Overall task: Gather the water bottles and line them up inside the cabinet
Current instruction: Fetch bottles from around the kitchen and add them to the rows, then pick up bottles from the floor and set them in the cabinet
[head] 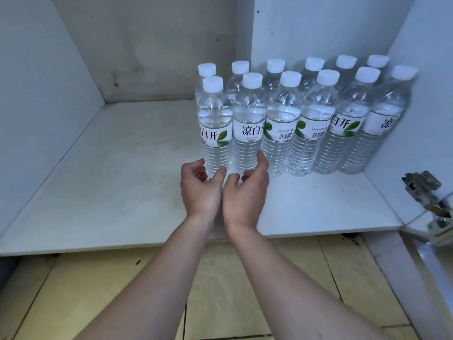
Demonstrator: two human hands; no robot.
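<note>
The bottles (pixel 294 119) stand upright on the shelf (pixel 110 180) inside the cabinet (pixel 36 82), in two rows of six, at about 1 o'clock from the picture's middle. The rows run from the centre toward 3 o'clock, up to the right wall. All have white caps and white labels with a green leaf. The front row touches side by side; the back row is mostly hidden behind it, only caps and shoulders show.

The left hand (pixel 199 187) is just in front of the leftmost front bottle (pixel 215 128), at its base. Its fingers are loosely curved and hold nothing; the thumb is near the bottle's lower part, but I cannot tell if it touches. The right hand (pixel 246 192) is beside it, at 3 o'clock from the left hand, in front of the second bottle (pixel 247 128). Its fingers are also relaxed and empty, the thumb up near the bottle's ribbed bottom. The two hands almost touch.

A metal hinge (pixel 421 185) sits at 4 o'clock on the right wall. Below the shelf, at 6 o'clock, is a tiled floor (pixel 232 290).
</note>
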